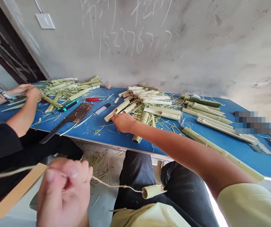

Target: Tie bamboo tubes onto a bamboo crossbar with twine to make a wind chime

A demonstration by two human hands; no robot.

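A short bamboo tube (pixel 153 191) sits at the end of a length of pale twine (pixel 116 186), low in the view over the person's dark trousers (pixel 135 176) and below the table edge; whether it rests on them cannot be told. The left hand (pixel 63 192), close to the camera, holds the twine in a narrow pinch between thumb and fingers. The right hand (pixel 123 123) reaches out onto a heap of split bamboo pieces (pixel 147 107) on a blue table (pixel 126 142), its fingers curled down just beside a cut bamboo strip (pixel 116 110); whether it holds anything cannot be told. A long green bamboo strip (pixel 220 151) lies beneath the right forearm. At the left of the table, a black-sleeved co-worker's two hands (pixel 28 92) are joined around a green bamboo piece (pixel 51 101). Nearby lie a cleaver (pixel 75 114), a teal-handled utility knife (pixel 67 105) and a red-handled tool (pixel 92 99), below a chalk-marked concrete wall (pixel 197 47)
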